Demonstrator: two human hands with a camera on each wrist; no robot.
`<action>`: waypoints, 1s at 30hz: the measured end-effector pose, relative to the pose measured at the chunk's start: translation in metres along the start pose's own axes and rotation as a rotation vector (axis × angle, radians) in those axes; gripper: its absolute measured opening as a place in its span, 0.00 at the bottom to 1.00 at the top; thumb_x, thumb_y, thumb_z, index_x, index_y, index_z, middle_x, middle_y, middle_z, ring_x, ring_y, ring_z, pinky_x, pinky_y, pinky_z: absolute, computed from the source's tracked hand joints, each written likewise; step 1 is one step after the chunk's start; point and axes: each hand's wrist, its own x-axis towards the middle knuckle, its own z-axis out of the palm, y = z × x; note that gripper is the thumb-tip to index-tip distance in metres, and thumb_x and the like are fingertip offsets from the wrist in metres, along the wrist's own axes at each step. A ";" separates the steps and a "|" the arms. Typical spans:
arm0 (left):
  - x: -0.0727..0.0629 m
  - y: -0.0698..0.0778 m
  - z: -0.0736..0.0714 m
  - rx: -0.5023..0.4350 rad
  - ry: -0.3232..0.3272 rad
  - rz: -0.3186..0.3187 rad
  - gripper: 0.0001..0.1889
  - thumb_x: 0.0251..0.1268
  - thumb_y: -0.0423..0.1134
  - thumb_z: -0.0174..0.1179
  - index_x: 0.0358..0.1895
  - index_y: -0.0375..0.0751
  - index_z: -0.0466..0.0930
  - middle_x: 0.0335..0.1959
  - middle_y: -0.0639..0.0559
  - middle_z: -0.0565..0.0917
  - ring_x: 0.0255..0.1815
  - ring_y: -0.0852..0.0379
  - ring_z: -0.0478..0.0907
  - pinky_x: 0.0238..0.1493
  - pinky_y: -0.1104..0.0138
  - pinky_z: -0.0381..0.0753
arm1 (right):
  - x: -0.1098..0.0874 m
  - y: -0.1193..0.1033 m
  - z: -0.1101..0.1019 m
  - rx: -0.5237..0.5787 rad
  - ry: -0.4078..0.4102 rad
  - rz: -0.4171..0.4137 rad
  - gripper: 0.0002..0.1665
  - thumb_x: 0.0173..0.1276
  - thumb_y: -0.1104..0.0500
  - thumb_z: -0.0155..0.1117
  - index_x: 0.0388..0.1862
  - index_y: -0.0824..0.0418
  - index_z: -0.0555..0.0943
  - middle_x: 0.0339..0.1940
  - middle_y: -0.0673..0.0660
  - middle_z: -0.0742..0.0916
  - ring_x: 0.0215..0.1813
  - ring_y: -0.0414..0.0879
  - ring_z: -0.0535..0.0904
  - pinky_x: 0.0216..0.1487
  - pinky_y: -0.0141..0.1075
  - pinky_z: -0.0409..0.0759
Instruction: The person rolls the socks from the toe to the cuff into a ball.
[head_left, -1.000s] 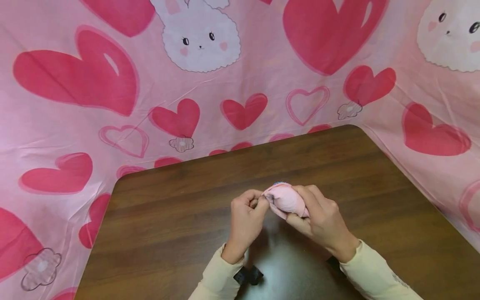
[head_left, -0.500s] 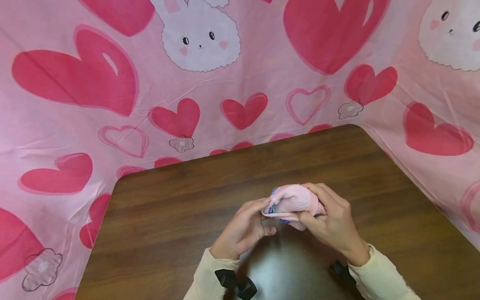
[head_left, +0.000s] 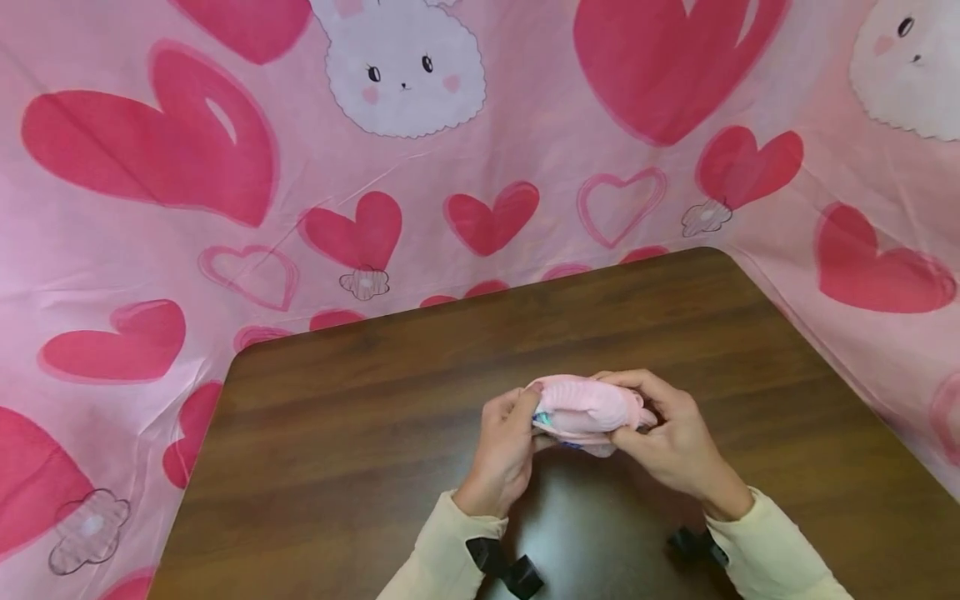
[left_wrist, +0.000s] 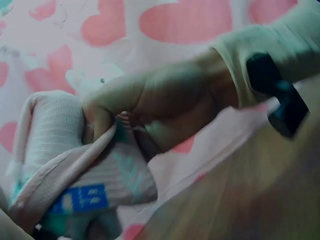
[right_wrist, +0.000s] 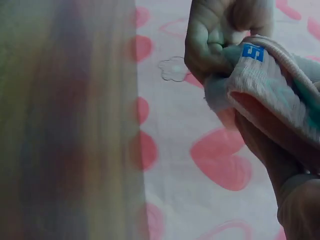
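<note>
A folded pink sock [head_left: 581,400] is held up between both hands in the middle of the head view, with an opening facing the person. My left hand [head_left: 501,450] pinches its left edge, thumb on top and fingers behind. At the other end, my right hand [head_left: 678,437] grips the bunched fabric between thumb and fingers. Ribbed knit, teal markings and blue lettering show on the sock [left_wrist: 55,125] in the left wrist view. The right wrist view has the sock [right_wrist: 270,85] at its right side, a dark gap open between its layers.
Below the hands lies a dark brown wooden table [head_left: 360,433] with rounded corners. A pink curtain [head_left: 420,175] printed with hearts and rabbits hangs behind it and along the right. Black devices [head_left: 504,567] are strapped on both wrists.
The left hand first pinched the sock's left end, then loosened with its thumb apart, and now pinches the edge again. The sock's opening has spread wider; the right hand has shifted slightly right.
</note>
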 end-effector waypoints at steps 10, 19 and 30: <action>0.017 0.001 0.004 -0.301 -0.079 -0.206 0.14 0.70 0.28 0.49 0.28 0.36 0.82 0.31 0.49 0.80 0.34 0.57 0.76 0.39 0.66 0.79 | -0.013 0.015 0.008 0.462 0.124 0.093 0.29 0.47 0.90 0.57 0.49 0.77 0.77 0.50 0.62 0.87 0.49 0.47 0.84 0.46 0.33 0.83; 0.012 0.004 0.012 -0.288 -0.364 -0.427 0.16 0.78 0.47 0.51 0.36 0.46 0.86 0.33 0.53 0.86 0.35 0.57 0.82 0.36 0.60 0.78 | -0.008 -0.004 0.038 1.056 0.357 0.192 0.34 0.58 0.85 0.33 0.60 0.72 0.74 0.57 0.62 0.81 0.57 0.51 0.77 0.62 0.39 0.74; 0.015 0.007 0.014 -0.343 -0.508 -0.458 0.17 0.83 0.42 0.40 0.33 0.48 0.77 0.21 0.58 0.68 0.13 0.67 0.59 0.21 0.73 0.50 | 0.024 -0.017 0.045 0.948 0.537 0.309 0.29 0.67 0.81 0.42 0.65 0.67 0.70 0.59 0.62 0.77 0.55 0.50 0.78 0.54 0.37 0.80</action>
